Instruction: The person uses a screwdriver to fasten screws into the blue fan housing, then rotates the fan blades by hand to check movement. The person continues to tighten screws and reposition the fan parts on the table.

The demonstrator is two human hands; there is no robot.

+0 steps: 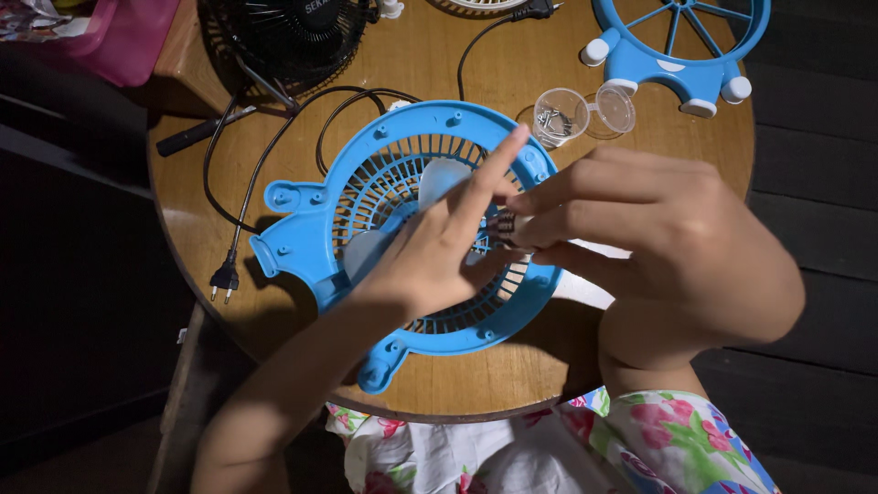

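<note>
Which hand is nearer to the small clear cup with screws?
Right. The right hand lies just below the clear cup, its fingers reaching left under it. The left hand is lower and further left, over the blue fan grille; only its raised fingertip comes close.

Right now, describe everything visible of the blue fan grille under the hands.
The blue fan grille looks like moulded plastic: a round ring with radial slats, screw holes round its rim and rounded feet on its lower left side. It lies flat on the round wooden table. The left hand and right hand cover its middle and right side.
</note>
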